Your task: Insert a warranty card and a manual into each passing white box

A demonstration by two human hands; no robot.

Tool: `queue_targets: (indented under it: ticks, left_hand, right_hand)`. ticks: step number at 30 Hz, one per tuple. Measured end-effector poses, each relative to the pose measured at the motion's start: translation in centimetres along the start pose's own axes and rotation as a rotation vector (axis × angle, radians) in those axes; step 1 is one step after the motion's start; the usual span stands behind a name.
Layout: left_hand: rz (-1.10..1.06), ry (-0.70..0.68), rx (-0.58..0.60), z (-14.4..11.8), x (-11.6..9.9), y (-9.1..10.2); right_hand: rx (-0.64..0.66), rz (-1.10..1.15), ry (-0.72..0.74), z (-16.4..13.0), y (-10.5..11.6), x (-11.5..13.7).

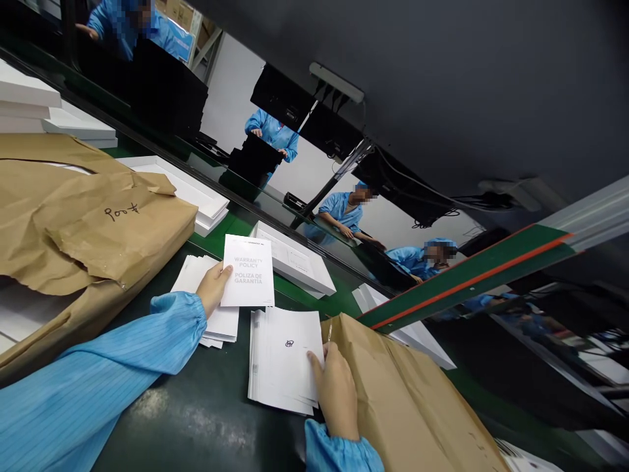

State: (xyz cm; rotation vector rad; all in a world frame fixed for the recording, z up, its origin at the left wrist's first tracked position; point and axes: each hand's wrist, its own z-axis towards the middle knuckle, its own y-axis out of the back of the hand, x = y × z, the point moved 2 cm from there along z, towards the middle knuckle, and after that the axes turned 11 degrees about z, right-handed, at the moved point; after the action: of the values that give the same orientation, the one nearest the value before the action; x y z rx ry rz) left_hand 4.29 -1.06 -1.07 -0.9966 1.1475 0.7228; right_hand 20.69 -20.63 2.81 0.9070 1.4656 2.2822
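My left hand [212,286] holds up a white warranty policy leaflet [248,272] by its left edge, above a stack of the same leaflets [223,322] on the dark table. My right hand [335,391] rests with its fingertips on the top sheet of a second stack of white booklets [282,357] marked with a small logo. Both of my arms wear blue sleeves.
A torn brown paper package [93,229] lies at the left and another brown paper package [413,406] at the right. White flat boxes [295,259] sit on the green conveyor [339,303] behind. Several people in blue coats work beyond it.
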Motion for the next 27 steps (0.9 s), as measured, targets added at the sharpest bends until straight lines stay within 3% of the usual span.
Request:
queue_targets:
  ticks: [3, 5, 7, 9, 12, 15, 17, 20, 23, 25, 27]
  left_hand:
    - [0.046, -0.005, -0.003, -0.1, 0.0, -0.1]
    - [0.063, -0.006, -0.003, -0.2, 0.0, -0.1]
    - [0.060, -0.019, 0.007, -0.3, -0.2, -0.1]
    - [0.041, -0.035, 0.036, -0.4, -0.5, -0.2]
    - [-0.006, -0.056, 0.112, -0.7, -1.0, -0.5]
    - [-0.076, -0.065, 0.229, -0.9, -1.3, -1.0]
    - [-0.104, -0.073, 0.274, -0.9, -1.4, -1.3]
    - [-0.071, -0.108, 0.248, -0.7, -1.3, -1.3]
    - [-0.006, -0.142, 0.208, -0.7, -1.4, -1.1]
    - [0.011, -0.138, 0.196, -0.8, -1.4, -1.1]
    - [0.008, -0.117, 0.183, -1.0, -1.5, -1.1]
  right_hand:
    - [-0.138, 0.300, 0.019, 0.4, 1.6, 0.1]
    - [-0.296, 0.465, 0.062, 0.9, 2.8, 1.1]
    - [-0.464, 0.493, 0.126, 1.3, 3.5, 2.9]
    - [-0.542, 0.408, 0.267, 1.8, 3.1, 5.6]
    - [-0.407, 0.229, 0.520, 2.1, 0.4, 10.0]
    - [-0.159, 0.128, 0.602, 1.7, -3.1, 12.7]
    - [-0.057, 0.158, 0.626, 1.2, -4.5, 13.1]
    - [0.019, 0.305, 0.653, 1.2, -4.8, 12.0]
    - [-0.043, 0.450, 0.558, 2.4, -3.6, 10.0]
    - [-0.120, 0.596, 0.375, 3.6, -2.7, 8.5]
    - [0.010, 0.853, 0.160, 4.4, -2.5, 7.4]
